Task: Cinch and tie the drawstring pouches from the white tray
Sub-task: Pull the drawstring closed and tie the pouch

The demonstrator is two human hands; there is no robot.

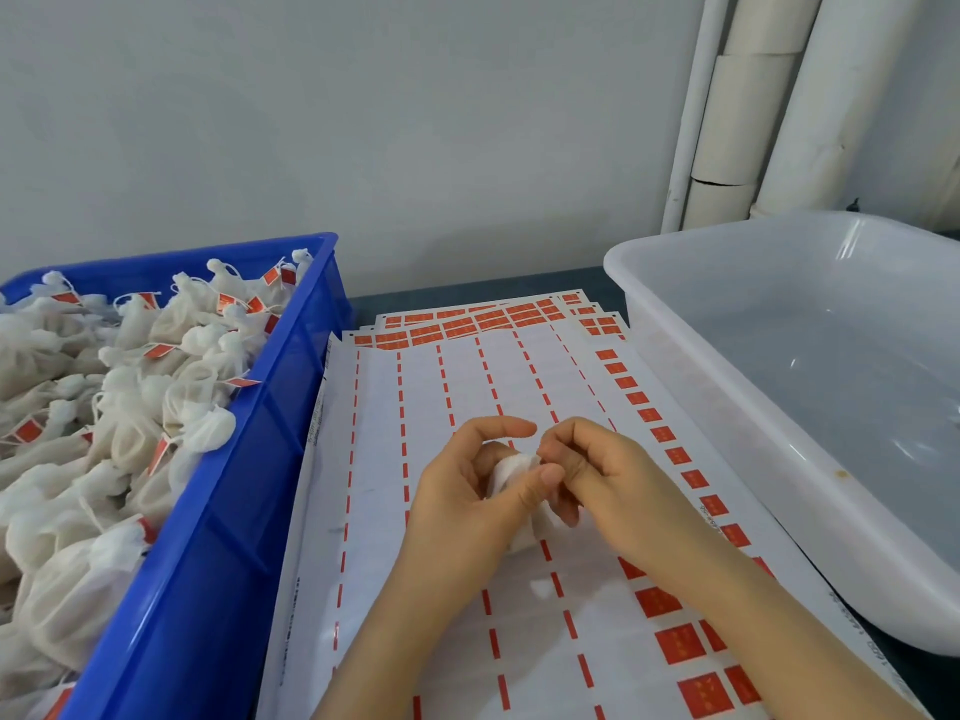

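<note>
1. L hand (462,496): grips the drawstring pouch (511,467). My thumb is clamped on its near side. Index finger (498,426) arches over the top, with a gap under it. The other fingers are curled behind the fabric.
2. R hand (592,472): fingers bunched together and curled, pinching the pouch's right end. Knuckles face up. I cannot tell whether the cord itself is between the fingertips; it is too small to see.
3. Pouch pos.: held between both hands at scene centre, above the label sheets (441,387). Only a small patch of white fabric shows between thumb and fingers, plus a bit below the L palm. It is well apart from the white tray (753,407).
4. White tray: translucent plastic, on the right, w/ its near-left wall beside the sheets.
5. Blue crate (249,491): on the left, its right wall just beside the sheets. It is heaped w/ tied white pouches (119,407), necks gathered, many w/ red tags (158,350).
6. Label sheets: a fanned stack under my forearms, w/ red dashed columns and red square labels (680,644) along the right side.
7. Far side: dark tabletop (467,291), pale wall (363,122), white pipes (737,122) at far right.
</note>
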